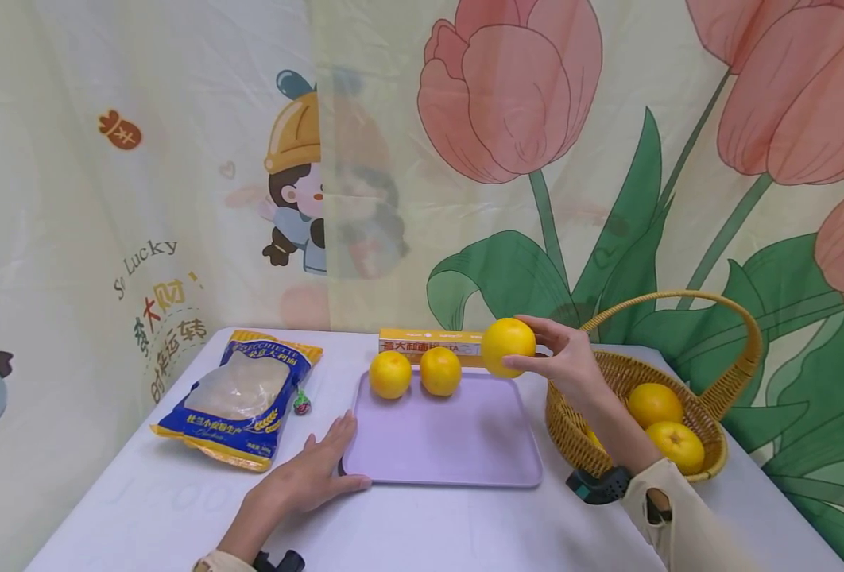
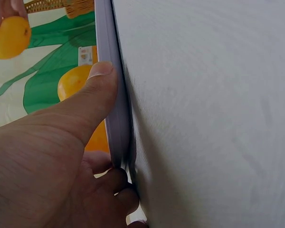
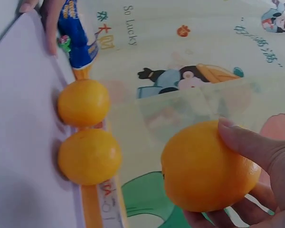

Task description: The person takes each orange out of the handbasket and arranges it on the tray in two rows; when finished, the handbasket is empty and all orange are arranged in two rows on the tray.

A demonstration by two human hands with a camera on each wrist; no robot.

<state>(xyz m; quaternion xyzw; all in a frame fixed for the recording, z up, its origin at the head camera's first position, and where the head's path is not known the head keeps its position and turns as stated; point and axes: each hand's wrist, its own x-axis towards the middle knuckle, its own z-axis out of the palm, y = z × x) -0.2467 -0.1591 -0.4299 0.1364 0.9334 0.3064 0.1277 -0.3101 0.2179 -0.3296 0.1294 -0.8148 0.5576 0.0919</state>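
Note:
My right hand (image 1: 572,361) holds an orange (image 1: 508,348) between thumb and fingers, raised over the back right corner of a lilac tray (image 1: 458,445). In the right wrist view, the thumb lies on top of this orange (image 3: 209,166) and the fingers curl beneath it. Two more oranges, one on the left (image 1: 390,375) and one beside it (image 1: 440,371), sit along the tray's back edge. My left hand (image 1: 311,469) grips the tray's front left corner. Its thumb (image 2: 102,90) presses the rim (image 2: 115,109), and the other fingers bend around the side.
A wicker basket (image 1: 572,429) with several oranges and a tall handle stands on the right. Behind the tray lies a pasta box (image 1: 429,337). A blue bag of pasta (image 1: 243,397) and a small green-and-red item (image 1: 302,403) lie on the left of the white-covered table (image 1: 422,528).

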